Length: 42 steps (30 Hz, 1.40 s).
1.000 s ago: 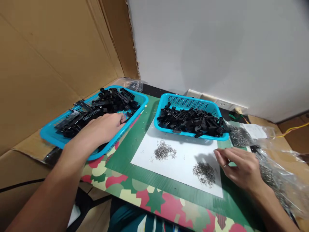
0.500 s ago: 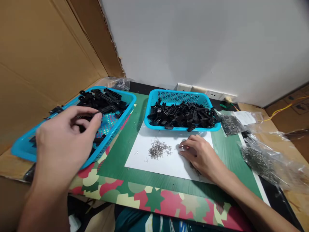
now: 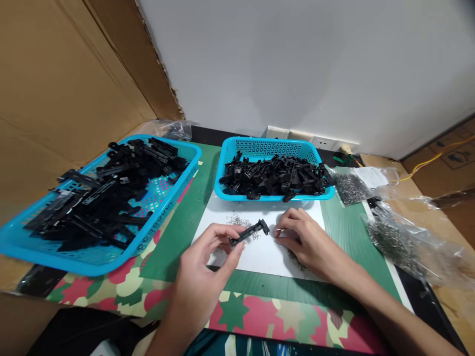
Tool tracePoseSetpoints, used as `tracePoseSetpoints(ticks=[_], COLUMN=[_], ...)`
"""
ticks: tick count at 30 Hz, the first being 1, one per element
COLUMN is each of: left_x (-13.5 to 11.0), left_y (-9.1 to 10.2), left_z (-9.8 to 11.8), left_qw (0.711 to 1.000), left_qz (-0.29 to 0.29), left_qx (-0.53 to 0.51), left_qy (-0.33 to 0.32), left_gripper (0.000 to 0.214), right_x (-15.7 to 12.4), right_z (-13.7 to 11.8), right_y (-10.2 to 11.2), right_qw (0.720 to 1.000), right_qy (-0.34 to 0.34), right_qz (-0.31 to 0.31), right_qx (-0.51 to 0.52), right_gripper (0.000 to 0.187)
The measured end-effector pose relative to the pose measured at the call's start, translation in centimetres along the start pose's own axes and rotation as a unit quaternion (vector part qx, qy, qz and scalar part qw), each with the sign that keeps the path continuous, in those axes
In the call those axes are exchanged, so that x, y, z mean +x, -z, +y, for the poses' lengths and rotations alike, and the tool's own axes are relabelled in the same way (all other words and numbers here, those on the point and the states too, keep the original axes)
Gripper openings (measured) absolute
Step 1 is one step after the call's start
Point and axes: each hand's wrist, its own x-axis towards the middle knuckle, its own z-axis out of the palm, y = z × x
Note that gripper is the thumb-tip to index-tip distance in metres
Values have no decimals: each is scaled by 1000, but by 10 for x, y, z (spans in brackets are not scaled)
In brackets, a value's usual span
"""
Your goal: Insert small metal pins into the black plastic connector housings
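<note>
My left hand (image 3: 213, 264) is closed, pinching a long black plastic part (image 3: 250, 231) between thumb and fingers. The part is tilted over the white paper (image 3: 256, 262), its wider end pointing at my other hand. Close by on the right, my right hand (image 3: 302, 240) is closed with thumb and fingertips together on a small thin metal piece (image 3: 278, 230), barely visible. Behind the black part lies a pile of small metal wire pieces (image 3: 237, 220), partly covered by my left hand. More such pieces (image 3: 297, 259) lie partly under my right hand.
A blue basket (image 3: 185, 185) of long black parts stands at left. Another blue basket (image 3: 274, 198) with smaller black parts sits at the back. Plastic bags of metal pieces (image 3: 351, 188) lie at right. Cardboard (image 3: 74, 74) rises at left, a wall behind.
My left hand has come from the left basket to the middle, bringing the black plastic part over the paper. My right hand stays nearly in place. The view has shifted slightly.
</note>
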Motion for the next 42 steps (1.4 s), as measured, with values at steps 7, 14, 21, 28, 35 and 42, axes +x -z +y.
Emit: tracePoseSetpoints(ticks=[7, 14, 21, 28, 35, 42], left_x=[-6, -6, -17, -18, -20, -19], left_y=[-18, -36, -61, -63, -59, -53], left_z=[5, 17, 20, 25, 23, 20], left_qw=[994, 956, 939, 905, 883, 909], left_qz=[26, 41, -42, -109, -117, -156], left_qx=[-93, -252, -298, -341, -356, -296], left_qy=[56, 144, 164, 229, 282, 247], left_gripper=[13, 28, 27, 34, 36, 30], right_x=[-7, -13, -21, -35, -50, -37], right_z=[3, -4, -10, -5, -1, -4], right_y=[8, 17, 9, 8, 5, 5], right_qw=[998, 962, 939, 922, 928, 915], right_qy=[-27, 4, 117, 249, 268, 319], right_qz=[37, 142, 232, 294, 254, 245], right_qx=[36, 235, 226, 32, -47, -30], right_gripper=[12, 8, 16, 51, 45, 41])
